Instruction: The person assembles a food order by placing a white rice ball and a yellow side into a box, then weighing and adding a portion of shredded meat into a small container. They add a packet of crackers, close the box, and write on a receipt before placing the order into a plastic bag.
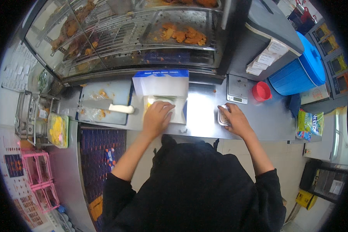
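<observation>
My left hand [158, 117] reaches into an open cardboard box [161, 86], white inside with a blue edge on its raised lid. Its fingers are bent and close together over something pale inside; what they hold is hidden under them. To the right, my right hand [236, 119] grips a small clear container [222, 115] with something brownish inside, at the steel counter's front part. Left of the box, a knife [121, 108] with a white handle lies across a pale cutting board [120, 92] strewn with crumbs and a crumpled clear plastic bag.
A heated display cabinet [116, 73] with fried food on trays stands behind the counter [205, 100]. A digital scale [237, 89], a red cup [261, 92] and a blue lidded bin [297, 73] are at the right. A tub of yellow packets [58, 130] sits at the left.
</observation>
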{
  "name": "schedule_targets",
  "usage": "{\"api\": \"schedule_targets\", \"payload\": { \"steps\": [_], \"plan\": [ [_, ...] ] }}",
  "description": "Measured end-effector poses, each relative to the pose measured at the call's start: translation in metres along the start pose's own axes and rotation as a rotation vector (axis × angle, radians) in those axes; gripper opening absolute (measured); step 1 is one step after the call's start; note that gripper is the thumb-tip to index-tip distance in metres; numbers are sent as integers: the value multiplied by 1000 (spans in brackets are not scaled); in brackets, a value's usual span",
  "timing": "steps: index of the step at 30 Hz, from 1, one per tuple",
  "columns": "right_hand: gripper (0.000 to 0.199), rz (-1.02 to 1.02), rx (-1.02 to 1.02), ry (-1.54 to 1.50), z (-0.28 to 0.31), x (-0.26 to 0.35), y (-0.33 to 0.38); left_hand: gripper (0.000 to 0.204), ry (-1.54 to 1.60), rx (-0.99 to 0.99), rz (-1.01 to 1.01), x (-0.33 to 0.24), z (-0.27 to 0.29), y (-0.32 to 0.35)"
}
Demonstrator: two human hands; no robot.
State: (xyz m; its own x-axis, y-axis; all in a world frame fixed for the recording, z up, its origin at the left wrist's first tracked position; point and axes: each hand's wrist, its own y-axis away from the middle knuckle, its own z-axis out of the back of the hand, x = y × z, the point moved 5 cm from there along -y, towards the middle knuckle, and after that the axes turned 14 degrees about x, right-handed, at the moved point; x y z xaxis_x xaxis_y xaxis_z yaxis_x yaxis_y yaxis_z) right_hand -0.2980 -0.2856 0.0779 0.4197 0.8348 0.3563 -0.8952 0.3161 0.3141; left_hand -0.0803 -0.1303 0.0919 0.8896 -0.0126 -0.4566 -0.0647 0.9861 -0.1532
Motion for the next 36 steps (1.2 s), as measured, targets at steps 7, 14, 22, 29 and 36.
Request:
{"api": "schedule_targets", "payload": {
  "steps": [7,14,22,29,36],
  "plan": [
    [81,244,-168,-210,27,121,-38,41,-228,397,-479,46,-7,-16],
    [79,200,-222,-345,-4,139,-100,45,-255,477,-546,66,-15,-12],
    [72,27,-171,-147,-11,129,-99,49,-207,443,-538,71,-13,-4],
    [69,-113,-13,22,-14,131,-114,52,-211,405,-500,74,-7,0],
    [84,-256,302,36,-24,125,-128,52,-232,423,-484,73,-5,1]
  ]
}}
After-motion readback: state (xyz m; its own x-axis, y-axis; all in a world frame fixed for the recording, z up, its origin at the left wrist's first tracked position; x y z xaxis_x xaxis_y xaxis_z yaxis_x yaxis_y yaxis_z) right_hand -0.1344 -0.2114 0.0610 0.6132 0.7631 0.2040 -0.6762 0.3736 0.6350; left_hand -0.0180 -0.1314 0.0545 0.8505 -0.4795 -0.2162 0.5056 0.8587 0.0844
